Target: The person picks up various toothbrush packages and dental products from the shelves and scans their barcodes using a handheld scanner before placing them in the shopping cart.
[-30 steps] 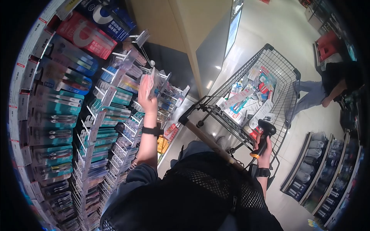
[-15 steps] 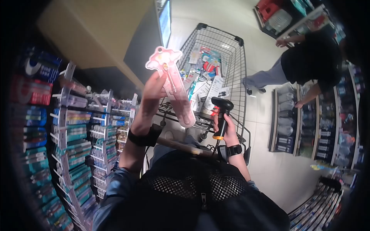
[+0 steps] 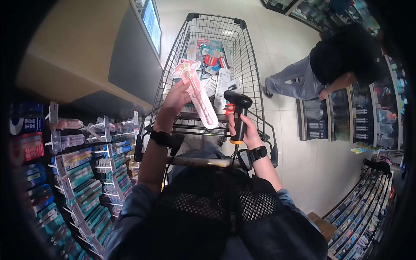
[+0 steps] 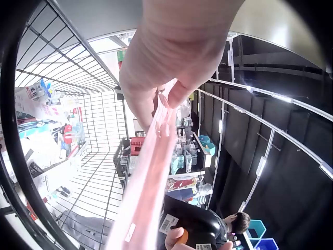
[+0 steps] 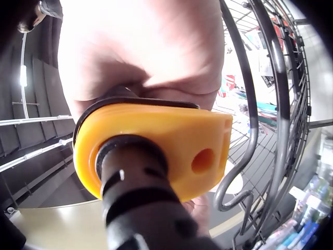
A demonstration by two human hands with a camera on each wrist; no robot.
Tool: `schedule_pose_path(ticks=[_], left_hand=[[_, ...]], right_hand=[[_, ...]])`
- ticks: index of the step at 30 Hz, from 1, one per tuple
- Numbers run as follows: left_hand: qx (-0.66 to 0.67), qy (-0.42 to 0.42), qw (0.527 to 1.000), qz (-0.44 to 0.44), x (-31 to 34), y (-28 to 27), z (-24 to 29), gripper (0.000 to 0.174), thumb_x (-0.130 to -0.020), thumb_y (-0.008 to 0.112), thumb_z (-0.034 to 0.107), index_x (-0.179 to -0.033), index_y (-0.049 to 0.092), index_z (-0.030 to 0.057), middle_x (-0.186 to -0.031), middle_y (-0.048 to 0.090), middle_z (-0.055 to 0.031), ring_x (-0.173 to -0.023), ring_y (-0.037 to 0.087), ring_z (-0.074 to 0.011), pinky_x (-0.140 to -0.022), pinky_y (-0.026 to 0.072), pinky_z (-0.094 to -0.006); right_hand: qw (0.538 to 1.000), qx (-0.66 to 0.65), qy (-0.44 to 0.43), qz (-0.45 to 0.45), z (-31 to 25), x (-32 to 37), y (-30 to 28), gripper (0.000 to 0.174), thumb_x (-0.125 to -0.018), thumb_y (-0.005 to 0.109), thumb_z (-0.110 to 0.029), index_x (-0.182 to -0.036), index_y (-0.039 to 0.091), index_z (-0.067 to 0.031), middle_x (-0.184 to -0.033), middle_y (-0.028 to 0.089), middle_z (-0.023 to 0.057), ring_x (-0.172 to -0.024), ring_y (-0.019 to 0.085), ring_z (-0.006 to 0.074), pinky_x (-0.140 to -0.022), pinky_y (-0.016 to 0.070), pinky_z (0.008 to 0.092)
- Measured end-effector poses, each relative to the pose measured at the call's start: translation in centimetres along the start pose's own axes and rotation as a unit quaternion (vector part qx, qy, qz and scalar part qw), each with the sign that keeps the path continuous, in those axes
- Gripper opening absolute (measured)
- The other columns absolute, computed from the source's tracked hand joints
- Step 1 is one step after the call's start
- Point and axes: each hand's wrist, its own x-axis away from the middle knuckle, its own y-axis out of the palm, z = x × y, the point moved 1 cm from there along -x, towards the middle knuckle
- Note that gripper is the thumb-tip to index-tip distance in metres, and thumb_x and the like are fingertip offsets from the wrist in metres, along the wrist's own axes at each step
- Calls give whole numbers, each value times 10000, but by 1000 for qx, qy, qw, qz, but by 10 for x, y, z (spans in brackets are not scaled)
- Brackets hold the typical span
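My left hand (image 3: 174, 104) pinches a pink toothbrush pack (image 3: 200, 104), a long blister card with a cloud-like top. In the head view the pack slants over the near end of the shopping cart (image 3: 255, 82). Seen edge-on in the left wrist view, the pack (image 4: 148, 182) runs down from between thumb and fingers. My right hand (image 3: 250, 132) grips the handle of a black barcode scanner (image 3: 239, 121), its head pointing up and forward. The scanner's yellow-orange base (image 5: 182, 135) and cord (image 5: 140, 203) fill the right wrist view.
Several packaged goods (image 3: 212, 58) lie in the cart. Pegs of toothbrush packs (image 3: 80, 177) hang at the left, below a brown cabinet (image 3: 73, 47) with a screen (image 3: 151, 21). Another person (image 3: 342, 56) bends by shelves (image 3: 359, 117) at the right.
My left hand has come from the toothbrush rack over to the cart with the pink pack. The view has turned towards the cart, and the scanner stays in my right hand.
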Motion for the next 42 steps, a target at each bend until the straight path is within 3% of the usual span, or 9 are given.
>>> schedule_pose_path(ticks=[8,15,31,36,42], left_hand=[[69,3,998,1,-1,-9,-3,353,-918,354,173,-1214,369,-20,-1133,515,-128,-1010,538,-209,-880,437,-323],[111,-21,993,21,-2,-15,-3,363,-925,350,222,-1202,368,-13,-1114,521,-157,-995,545,-219,-858,452,-330],[144,-19,988,55,-2,-11,-2,363,-911,335,175,-1203,328,-40,-1135,500,-182,-1014,533,-262,-886,438,-355],[135,-4,988,69,0,-11,-2,428,-912,314,196,-1251,257,-59,-1230,404,-196,-1120,434,-283,-949,355,-397],[148,0,986,77,-2,-17,-4,384,-913,307,165,-1219,285,-65,-1179,447,-196,-1070,482,-274,-923,393,-385]], right_hand=[[1000,12,17,18,2,-2,-3,394,-857,453,-258,-1166,370,-29,-699,496,86,-506,511,167,-481,431,255],[999,18,33,30,2,-4,-2,375,-867,436,-260,-1158,377,-32,-690,500,89,-508,514,167,-481,431,253],[997,17,51,48,3,-6,-7,377,-865,446,-279,-1142,396,-28,-711,524,92,-500,518,167,-484,427,255],[997,9,54,53,4,-7,-8,402,-867,440,-286,-1149,378,-7,-698,523,98,-495,514,166,-479,425,257],[998,7,52,42,4,-7,-6,394,-871,436,-281,-1145,371,-5,-705,521,100,-505,513,167,-489,425,260]])
